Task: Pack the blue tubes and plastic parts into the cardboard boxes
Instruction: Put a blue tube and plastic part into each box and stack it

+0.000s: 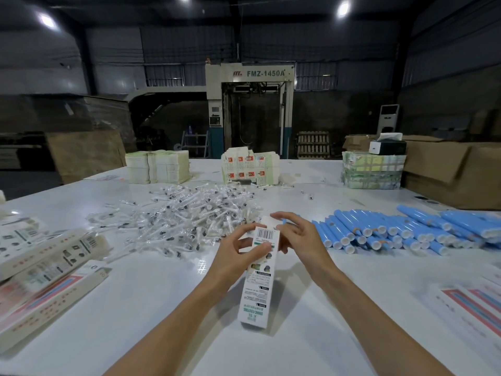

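A long white printed cardboard box (259, 289) stands tilted over the middle of the white table (151, 289), barcode end up. My left hand (238, 255) grips its upper part, thumb across the front. My right hand (294, 234) is at the box's top end, its curled fingers on the top flap. A row of blue tubes (401, 232) lies to the right. Behind the box spreads a heap of clear-wrapped plastic parts (187, 215).
Filled or closed boxes (46, 256) pile up at the left edge. Flat printed cartons (474, 302) lie at the right. Stacks of folded cartons (157, 166), (250, 165) and a strapped bundle (372, 170) stand at the back. A large brown carton (455, 175) sits far right.
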